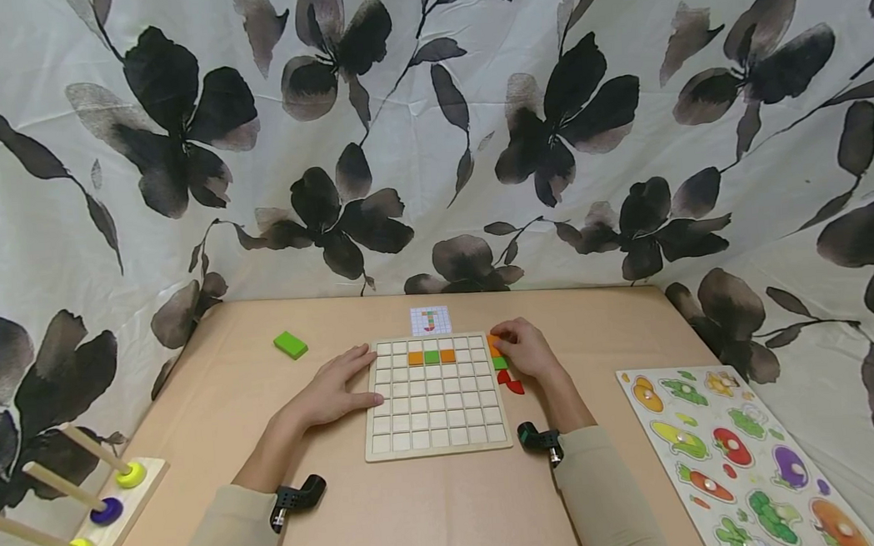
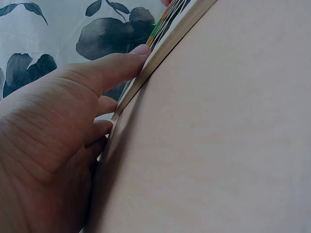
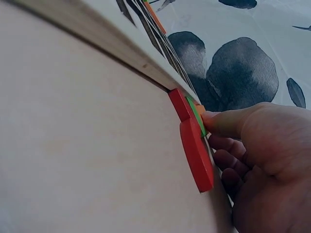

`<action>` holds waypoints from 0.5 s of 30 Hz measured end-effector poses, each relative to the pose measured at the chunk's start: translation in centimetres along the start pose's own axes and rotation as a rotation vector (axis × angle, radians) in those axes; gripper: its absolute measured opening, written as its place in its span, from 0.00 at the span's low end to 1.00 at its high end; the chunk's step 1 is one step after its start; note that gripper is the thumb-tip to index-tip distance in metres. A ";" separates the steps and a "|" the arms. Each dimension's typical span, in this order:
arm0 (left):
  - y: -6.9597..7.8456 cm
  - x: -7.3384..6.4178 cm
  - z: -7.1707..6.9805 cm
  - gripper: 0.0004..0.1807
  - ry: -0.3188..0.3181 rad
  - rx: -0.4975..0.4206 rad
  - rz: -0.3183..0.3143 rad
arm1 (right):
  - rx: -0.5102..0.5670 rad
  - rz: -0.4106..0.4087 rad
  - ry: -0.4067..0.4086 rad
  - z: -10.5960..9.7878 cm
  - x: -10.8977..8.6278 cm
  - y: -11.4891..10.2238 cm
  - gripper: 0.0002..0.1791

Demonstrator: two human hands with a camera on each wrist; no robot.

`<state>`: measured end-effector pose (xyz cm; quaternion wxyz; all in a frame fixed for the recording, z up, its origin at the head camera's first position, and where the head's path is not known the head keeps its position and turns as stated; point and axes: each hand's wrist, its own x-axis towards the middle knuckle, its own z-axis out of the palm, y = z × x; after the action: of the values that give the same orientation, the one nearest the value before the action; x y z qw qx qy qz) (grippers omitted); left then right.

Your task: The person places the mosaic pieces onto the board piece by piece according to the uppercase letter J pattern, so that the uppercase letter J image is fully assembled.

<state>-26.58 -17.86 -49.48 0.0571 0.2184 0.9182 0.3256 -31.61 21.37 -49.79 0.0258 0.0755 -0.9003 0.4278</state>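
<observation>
A wooden grid board lies on the table, with an orange square, a green square and another orange square side by side in an upper row. My left hand rests against the board's left edge, fingers extended and thumb touching the rim. Past the right edge, my right hand pinches an orange tile between thumb and fingers; the fingertips are partly hidden. Just below that tile lie a green tile and red pieces, one with a curved side.
A pattern card lies behind the board. To the left are a green block and a wooden peg stand with yellow and blue rings. A vegetable puzzle board lies at right. Floral cloth hangs behind the table.
</observation>
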 end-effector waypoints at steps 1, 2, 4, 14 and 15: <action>0.0 0.0 0.0 0.50 0.001 0.002 0.001 | 0.000 0.003 0.000 0.0 0.0 0.0 0.13; 0.0 0.0 0.0 0.50 0.003 0.003 0.002 | 0.002 0.004 0.001 0.0 0.0 0.0 0.12; -0.1 0.0 0.0 0.50 0.004 0.006 0.001 | 0.010 0.008 0.005 0.1 0.0 0.0 0.12; -0.2 0.0 0.0 0.50 0.000 0.005 0.009 | 0.056 0.000 0.054 0.0 -0.3 -0.5 0.09; -0.1 0.0 0.0 0.50 0.001 0.006 0.010 | 0.056 -0.004 0.057 -0.1 -0.3 -0.5 0.09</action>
<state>-26.66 -17.94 -49.57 0.0541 0.2230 0.9182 0.3230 -31.23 21.16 -49.37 0.0504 0.0657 -0.8868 0.4547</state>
